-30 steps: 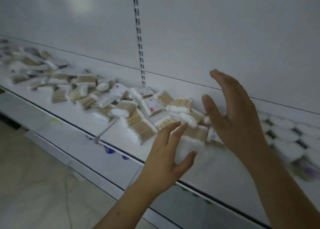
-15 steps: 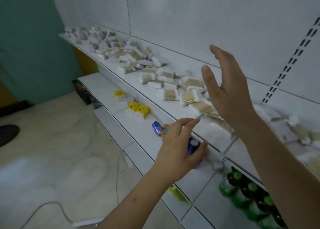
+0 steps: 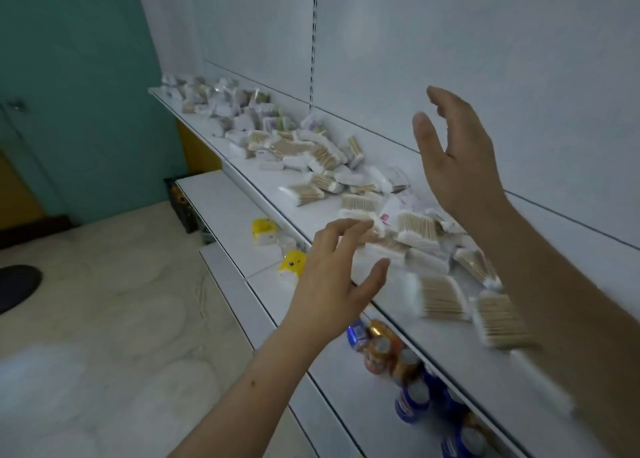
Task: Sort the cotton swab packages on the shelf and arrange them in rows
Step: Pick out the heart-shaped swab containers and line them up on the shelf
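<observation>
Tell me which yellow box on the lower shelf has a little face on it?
The yellow box nearer the left hand shows dark eyes. The farther yellow box shows no face from here.

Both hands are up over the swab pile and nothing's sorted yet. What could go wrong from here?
1. A pack and its neighbour lie near the front edge of the shelf; a sweep by the left hand could knock them onto the cans below.
2. The pile overlaps loosely and mixes pack types, so pulling one may drag others and blur the sorting.
3. The right hand hovers empty; reaching down blind could scatter packs.
</observation>
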`<act>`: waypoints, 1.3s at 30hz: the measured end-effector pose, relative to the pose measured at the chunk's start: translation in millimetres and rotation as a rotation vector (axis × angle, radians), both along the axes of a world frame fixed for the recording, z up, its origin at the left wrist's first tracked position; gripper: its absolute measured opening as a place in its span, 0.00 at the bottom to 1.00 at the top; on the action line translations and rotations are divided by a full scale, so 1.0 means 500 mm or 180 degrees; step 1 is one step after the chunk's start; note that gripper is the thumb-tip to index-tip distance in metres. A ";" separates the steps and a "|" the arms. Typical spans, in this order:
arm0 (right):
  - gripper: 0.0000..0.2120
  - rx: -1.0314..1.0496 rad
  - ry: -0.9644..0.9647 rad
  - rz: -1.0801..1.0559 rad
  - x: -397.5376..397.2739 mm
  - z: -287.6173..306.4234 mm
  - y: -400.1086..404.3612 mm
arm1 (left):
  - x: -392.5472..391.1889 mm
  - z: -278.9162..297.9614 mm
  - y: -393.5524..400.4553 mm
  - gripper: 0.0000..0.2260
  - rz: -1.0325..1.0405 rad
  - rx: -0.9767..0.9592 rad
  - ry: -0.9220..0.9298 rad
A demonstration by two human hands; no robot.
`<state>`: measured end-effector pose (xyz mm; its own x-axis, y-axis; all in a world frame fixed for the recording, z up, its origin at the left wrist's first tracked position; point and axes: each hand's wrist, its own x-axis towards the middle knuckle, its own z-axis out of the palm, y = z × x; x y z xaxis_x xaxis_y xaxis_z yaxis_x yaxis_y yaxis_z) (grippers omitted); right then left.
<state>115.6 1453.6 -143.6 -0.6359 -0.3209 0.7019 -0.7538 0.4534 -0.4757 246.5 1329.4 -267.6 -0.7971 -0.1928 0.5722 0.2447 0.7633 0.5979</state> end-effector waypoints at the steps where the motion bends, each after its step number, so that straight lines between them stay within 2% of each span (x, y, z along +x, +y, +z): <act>1: 0.26 -0.0024 0.0015 -0.0008 -0.036 0.011 -0.032 | -0.037 0.006 -0.037 0.22 0.0029 -0.0018 -0.0024; 7: 0.27 0.0055 -0.0065 -0.0008 -0.230 0.045 -0.218 | -0.218 0.042 -0.247 0.22 0.0127 -0.0063 -0.0111; 15: 0.27 0.0460 -0.0346 -0.0117 -0.386 -0.010 -0.424 | -0.366 0.010 -0.471 0.24 0.0176 0.0138 -0.0310; 20: 0.28 0.0711 -0.0424 -0.0439 -0.455 -0.058 -0.535 | -0.469 -0.005 -0.621 0.22 -0.0098 0.0188 -0.0240; 24: 0.28 0.0862 -0.0641 -0.0865 -0.493 -0.089 -0.603 | -0.550 -0.022 -0.744 0.24 -0.0402 0.0197 -0.0281; 30: 0.30 0.0969 -0.1369 -0.1449 -0.537 -0.120 -0.659 | -0.648 -0.013 -0.849 0.21 -0.0836 0.0168 -0.0240; 33: 0.33 0.1136 -0.1382 -0.1664 -0.553 -0.145 -0.691 | -0.693 -0.011 -0.872 0.19 -0.0701 0.0019 -0.0108; 36: 0.37 0.1207 -0.1649 -0.1688 -0.570 -0.165 -0.724 | -0.738 -0.011 -0.898 0.16 -0.0364 -0.0039 -0.0087; 39: 0.35 0.1410 -0.1577 -0.1886 -0.583 -0.186 -0.741 | -0.787 -0.007 -0.917 0.19 -0.0085 -0.0317 -0.0176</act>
<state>-176.1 1083.3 -236.8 -0.9813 -0.0195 0.1916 -0.0912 0.9232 -0.3733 -146.9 870.9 -270.9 -0.8321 -0.1154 0.5425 0.2345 0.8132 0.5326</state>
